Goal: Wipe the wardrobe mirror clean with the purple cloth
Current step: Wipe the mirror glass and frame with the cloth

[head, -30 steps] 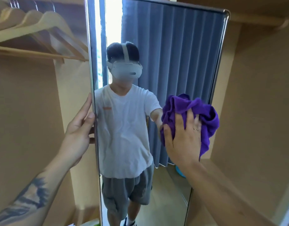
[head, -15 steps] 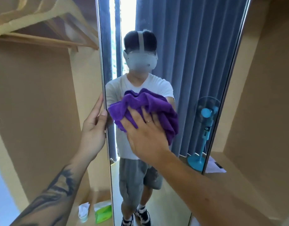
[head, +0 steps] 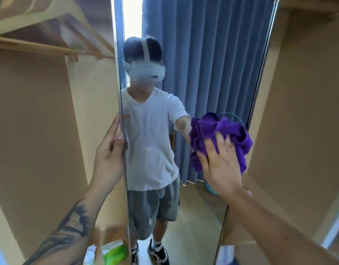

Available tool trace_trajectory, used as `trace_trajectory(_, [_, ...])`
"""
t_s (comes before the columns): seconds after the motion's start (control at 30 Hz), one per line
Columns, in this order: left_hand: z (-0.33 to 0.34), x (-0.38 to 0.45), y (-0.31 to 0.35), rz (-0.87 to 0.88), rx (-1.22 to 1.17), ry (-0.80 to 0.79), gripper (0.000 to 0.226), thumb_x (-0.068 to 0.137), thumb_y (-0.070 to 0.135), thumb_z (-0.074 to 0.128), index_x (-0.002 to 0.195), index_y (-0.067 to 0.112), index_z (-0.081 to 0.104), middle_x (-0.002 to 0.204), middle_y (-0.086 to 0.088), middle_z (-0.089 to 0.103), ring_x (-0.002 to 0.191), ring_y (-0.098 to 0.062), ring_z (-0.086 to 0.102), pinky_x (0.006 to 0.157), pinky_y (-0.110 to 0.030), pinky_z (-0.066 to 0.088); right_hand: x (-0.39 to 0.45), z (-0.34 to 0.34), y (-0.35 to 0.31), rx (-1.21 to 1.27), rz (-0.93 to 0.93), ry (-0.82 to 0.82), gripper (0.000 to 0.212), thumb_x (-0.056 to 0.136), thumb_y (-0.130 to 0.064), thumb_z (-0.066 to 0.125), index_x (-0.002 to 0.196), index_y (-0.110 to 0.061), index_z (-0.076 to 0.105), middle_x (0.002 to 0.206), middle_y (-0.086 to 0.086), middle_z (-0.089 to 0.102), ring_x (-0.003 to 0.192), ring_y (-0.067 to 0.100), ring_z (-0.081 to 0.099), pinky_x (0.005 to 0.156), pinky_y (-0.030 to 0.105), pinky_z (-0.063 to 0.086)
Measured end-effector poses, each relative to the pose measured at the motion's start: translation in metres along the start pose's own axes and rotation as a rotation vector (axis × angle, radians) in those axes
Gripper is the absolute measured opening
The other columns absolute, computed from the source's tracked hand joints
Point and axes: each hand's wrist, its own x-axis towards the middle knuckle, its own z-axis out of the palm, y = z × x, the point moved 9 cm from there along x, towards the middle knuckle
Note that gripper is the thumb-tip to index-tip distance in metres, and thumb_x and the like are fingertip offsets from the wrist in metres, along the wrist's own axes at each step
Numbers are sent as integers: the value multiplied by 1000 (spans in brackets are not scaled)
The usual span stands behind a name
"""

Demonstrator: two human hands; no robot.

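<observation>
Right hand (head: 221, 165), fingers (head: 210, 148) spread nearly straight, presses the bunched purple cloth (head: 222, 134) flat against the mirror (head: 212, 64) at right centre of frame, near its right edge. The tall glass runs vertically; unwiped area lies leftward. Left hand (head: 109, 155) grips the mirror's left edge.

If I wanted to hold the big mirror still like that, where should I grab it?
Probably its left edge, from the left side. The mirror is a tall thin panel standing upright, so the narrow edge is the one part fingers can wrap. The left hand grips there, thumb on the front, while the right hand presses the cloth flat on the glass.
</observation>
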Motion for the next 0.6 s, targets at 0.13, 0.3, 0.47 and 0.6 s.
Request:
trace_trajectory(0.13, [2, -7, 1, -25, -95, -29, 41, 106, 43, 47, 138, 68, 47, 155, -10, 51, 147, -33, 43, 120, -59, 35, -2, -3, -5, 121, 246, 105, 55, 110, -36, 35, 159, -11, 31, 164, 27, 28, 147, 55, 28, 125, 61, 21])
trace_trajectory(0.3, [1, -10, 4, -57, -96, -64, 46, 110, 32, 45, 131, 73, 49, 152, 5, 56, 142, -20, 51, 120, -53, 39, 7, 0, -78, 162, 285, 127, 57, 110, -36, 34, 163, -19, 18, 168, 22, 23, 150, 54, 25, 127, 57, 19])
trace_trajectory(0.47, [1, -10, 7, -111, -203, -70, 43, 110, 19, 46, 129, 56, 53, 133, 24, 65, 125, 0, 62, 112, -45, 49, 16, 10, -173, 43, -149, 55, 52, 100, -38, 47, 150, -24, 46, 159, 16, 37, 144, 49, 37, 118, 62, 35])
trace_trajectory(0.6, [-3, -10, -2, -105, -211, -59, 44, 110, 16, 48, 124, 57, 59, 134, 15, 69, 122, -11, 67, 110, -54, 49, 9, 4, -184, 22, -323, 93, 44, 99, -35, 61, 141, -26, 58, 150, 9, 53, 124, 36, 60, 83, 49, 56])
